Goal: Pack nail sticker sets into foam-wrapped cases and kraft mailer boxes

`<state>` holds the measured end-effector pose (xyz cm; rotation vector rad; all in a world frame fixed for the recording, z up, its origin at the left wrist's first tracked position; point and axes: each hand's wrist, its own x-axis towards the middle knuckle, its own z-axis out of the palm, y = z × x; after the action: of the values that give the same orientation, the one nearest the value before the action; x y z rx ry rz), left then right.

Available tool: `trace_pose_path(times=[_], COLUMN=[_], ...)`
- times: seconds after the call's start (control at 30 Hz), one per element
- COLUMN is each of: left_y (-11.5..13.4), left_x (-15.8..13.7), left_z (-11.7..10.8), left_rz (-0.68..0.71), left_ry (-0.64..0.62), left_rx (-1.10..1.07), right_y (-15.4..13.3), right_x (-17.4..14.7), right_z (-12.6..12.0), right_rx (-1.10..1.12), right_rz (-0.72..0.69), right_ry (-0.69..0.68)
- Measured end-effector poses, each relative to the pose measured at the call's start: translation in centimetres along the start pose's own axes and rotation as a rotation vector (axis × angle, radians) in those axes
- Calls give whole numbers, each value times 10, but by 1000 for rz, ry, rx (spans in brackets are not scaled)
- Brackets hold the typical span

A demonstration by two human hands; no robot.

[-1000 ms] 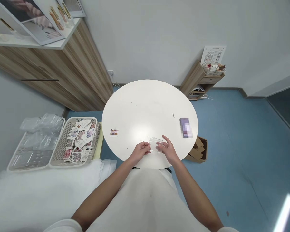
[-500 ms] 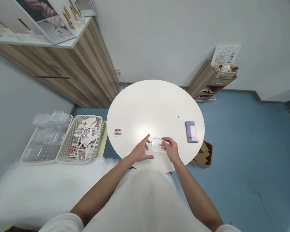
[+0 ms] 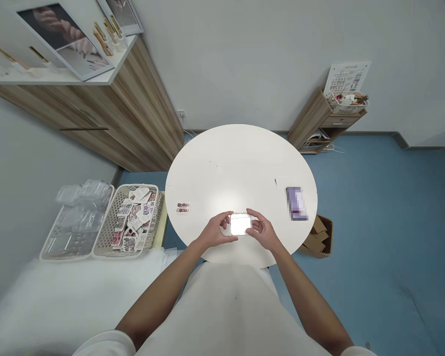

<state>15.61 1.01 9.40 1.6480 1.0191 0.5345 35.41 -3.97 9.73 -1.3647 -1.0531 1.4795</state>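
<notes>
A small clear plastic case [image 3: 241, 224] with bright glare on its surface is held just above the near part of the white round table [image 3: 241, 148]. My left hand [image 3: 218, 230] grips its left edge between thumb and fingers. On the opposite edge, my right hand [image 3: 262, 230] has its thumb in front and its fingers behind. Whether anything lies inside the case, the glare hides. Left on the table is a card of purple and orange press-on nails [image 3: 183, 208]. A purple, pixelated packet [image 3: 297, 203] lies at the right.
Left of the table stand a white basket of nail cards [image 3: 113, 217] and another basket of clear plastic cases [image 3: 74, 222]. A cardboard box [image 3: 328, 237] sits on the floor at right. Behind are a wooden cabinet [image 3: 148, 109] and a small shelf unit [image 3: 315, 111].
My left hand has closed onto the left edge of the case. The case now reflects bright light, and both hands hold it.
</notes>
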Motion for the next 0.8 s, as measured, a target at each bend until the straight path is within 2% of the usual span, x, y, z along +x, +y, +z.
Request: trace_pose_path(times=[0.17,0.3,0.6,0.8], left_y=[-2,-4,-6,-8], left_x=[-6,-13,-26,-29], left_z=[-7,-7,-8,-6], left_rz=[16,39,14,-5], left_ry=[-7,-26,-60,-74], left_rx=[4,-26,-193,-248], right_y=[0,2,0,4], right_x=[-10,-16,-23,-23], right_z=[0,5,18,18], right_rx=[-177,-272,-316,-305], right_rz=[-174,-247,-344,-335], right_ry=[-123,-78,-2,20])
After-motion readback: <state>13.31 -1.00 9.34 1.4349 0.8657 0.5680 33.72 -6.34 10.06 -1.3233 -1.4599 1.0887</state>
